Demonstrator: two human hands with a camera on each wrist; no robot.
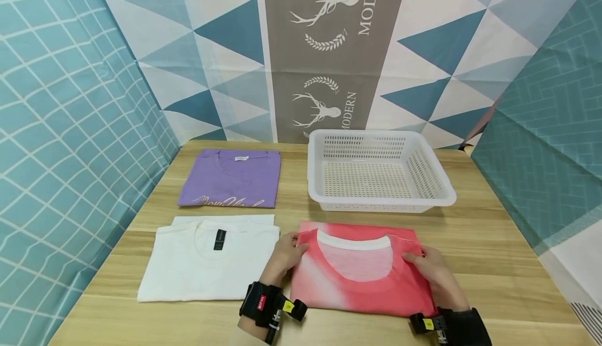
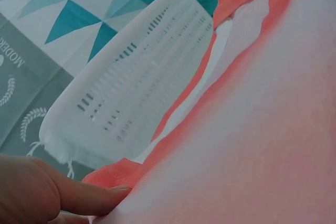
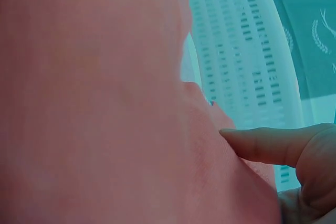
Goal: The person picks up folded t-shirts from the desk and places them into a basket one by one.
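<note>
A folded red-and-white T-shirt [image 1: 324,278] lies at the front of the table, its white-trimmed neckline facing the back. My left hand [image 1: 286,254] pinches its left shoulder, thumb on top and fingers tucked beneath. At the opposite shoulder my right hand [image 1: 433,270] holds the fabric the same way. In the left wrist view the thumb of the left hand [image 2: 68,192] presses on the red shoulder edge. The right wrist view has the right hand's thumb [image 3: 268,142] lying over the cloth, with the fingers partly hidden behind it.
Behind the red shirt stands a white perforated plastic basket [image 1: 324,198]. A folded white T-shirt [image 1: 188,273] with a black neck label lies just left of my left hand. Farther back on the wooden table [image 1: 489,262] is a folded purple T-shirt [image 1: 226,179]. Patterned cloths hang around three sides.
</note>
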